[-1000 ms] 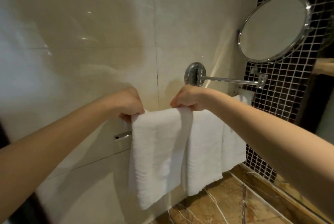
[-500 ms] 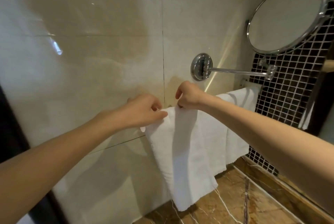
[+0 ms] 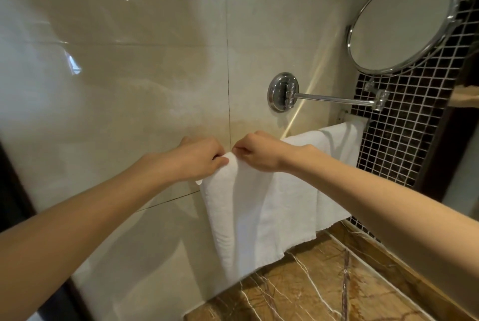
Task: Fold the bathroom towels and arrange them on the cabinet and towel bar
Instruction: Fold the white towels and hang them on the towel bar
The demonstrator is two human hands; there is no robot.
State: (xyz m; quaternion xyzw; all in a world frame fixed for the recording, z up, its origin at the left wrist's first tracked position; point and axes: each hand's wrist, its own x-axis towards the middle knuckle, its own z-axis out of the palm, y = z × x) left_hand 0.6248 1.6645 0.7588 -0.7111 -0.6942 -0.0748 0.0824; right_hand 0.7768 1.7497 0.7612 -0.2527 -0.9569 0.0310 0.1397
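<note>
A white towel (image 3: 248,217) hangs from the towel bar on the beige tiled wall, bunched narrow at its top. My left hand (image 3: 199,160) pinches the towel's top left edge. My right hand (image 3: 259,152) pinches the top just to the right, and the two hands almost touch. A second white towel (image 3: 334,165) hangs behind and to the right, draped over the same bar. The bar itself is hidden under the towels, except its right end bracket (image 3: 347,115) near the mosaic wall.
A round chrome mirror (image 3: 399,19) on a swing arm (image 3: 334,99) juts from the wall above the towels. Dark mosaic tiles (image 3: 404,126) cover the right wall. A brown marble cabinet top (image 3: 311,292) lies below. A dark door frame (image 3: 15,201) stands at the left.
My hands have drawn together, gathering the front towel's top from a wide spread into a narrow bunch. The towel has slid rightward along the bar.
</note>
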